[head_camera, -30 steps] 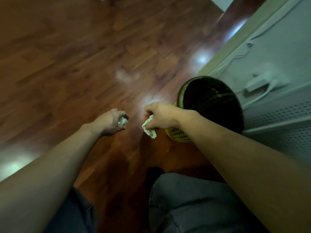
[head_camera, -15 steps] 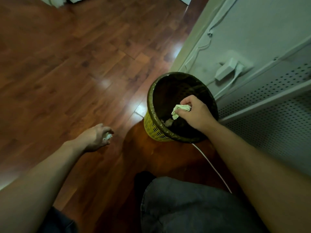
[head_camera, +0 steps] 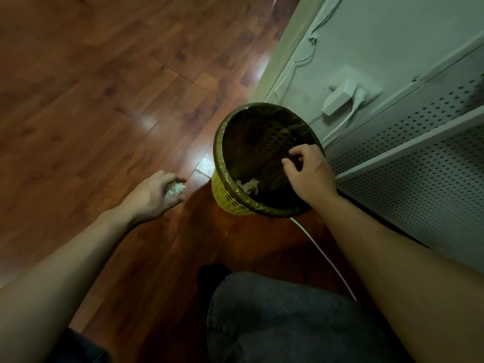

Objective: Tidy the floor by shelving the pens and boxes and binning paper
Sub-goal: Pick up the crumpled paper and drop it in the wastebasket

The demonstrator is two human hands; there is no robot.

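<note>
The right grip (head_camera: 306,174) hangs over the yellow bin (head_camera: 230,197), fingers spread and empty, with crumpled paper (head_camera: 247,185) lying below it inside. Left of the bin, the left grip (head_camera: 157,192) is curled tight around a paper wad (head_camera: 175,189) above the floor (head_camera: 91,100).

You are in an indoor room, likely an office or home: a wooden floor (head_camera: 104,100), a yellow wastebasket (head_camera: 230,197) under your right fingers (head_camera: 296,155), a perforated metal cabinet (head_camera: 419,166) beyond them.

Crumpled white paper wad (head_camera: 175,189) mostly buried in the curled left hand (head_camera: 154,195), yellow mesh plastic wastebasket (head_camera: 227,191) with its far inner wall behind the right hand (head_camera: 310,176) (base out of sight), both forearms cut by the bottom edge, thin white cable (head_camera: 324,258) vanishing behind the grey-trousered knee (head_camera: 288,318).
</note>
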